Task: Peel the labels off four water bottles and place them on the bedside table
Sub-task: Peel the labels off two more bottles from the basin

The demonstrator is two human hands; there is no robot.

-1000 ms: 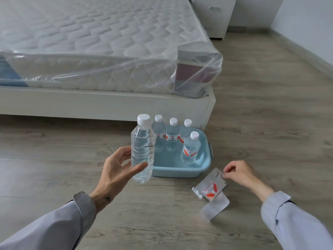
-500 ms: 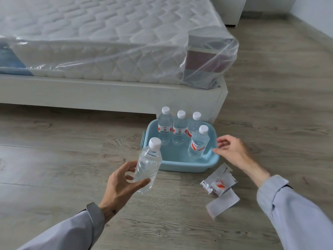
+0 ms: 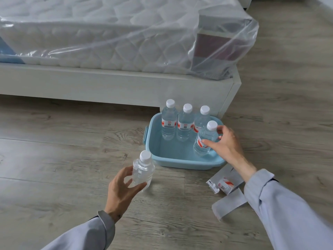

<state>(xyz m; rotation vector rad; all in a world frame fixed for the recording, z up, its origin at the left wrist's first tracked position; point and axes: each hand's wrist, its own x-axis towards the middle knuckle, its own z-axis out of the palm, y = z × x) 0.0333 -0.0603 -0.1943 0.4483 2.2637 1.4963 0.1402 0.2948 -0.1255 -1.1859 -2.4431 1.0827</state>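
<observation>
From your head camera, you look down at a grey wood floor (image 3: 54,159) beside a white bed frame (image 3: 108,83) that carries a quilted mattress in clear plastic wrap (image 3: 108,33).

Your left hand (image 3: 122,188) sits at about 7 o'clock from the middle of the picture. Its fingers (image 3: 128,173) and thumb are wrapped around a bare clear plastic water bottle with a white cap (image 3: 143,170). This bottle has no label. It leans a little, and I cannot tell if its bottom touches the floor.

At about 3 o'clock from that bottle is a light blue plastic tub (image 3: 180,161). Three clear labelled bottles with white caps (image 3: 185,121) stand in a row at the back of it. A fourth labelled bottle (image 3: 205,138) leans at the front right. Your right hand (image 3: 225,143) is curled around it, with the thumb on the red and white label and a fingertip up by the neck. The grip looks loose, not tight yet.

Peeled paper labels (image 3: 227,193) lie on the floor at about 5 o'clock from the tub, just under your right sleeve (image 3: 288,213).

So I think one bottle is peeled and four still have labels. The bedside table is not in view, so no bottle seems to be placed there yet.
</observation>
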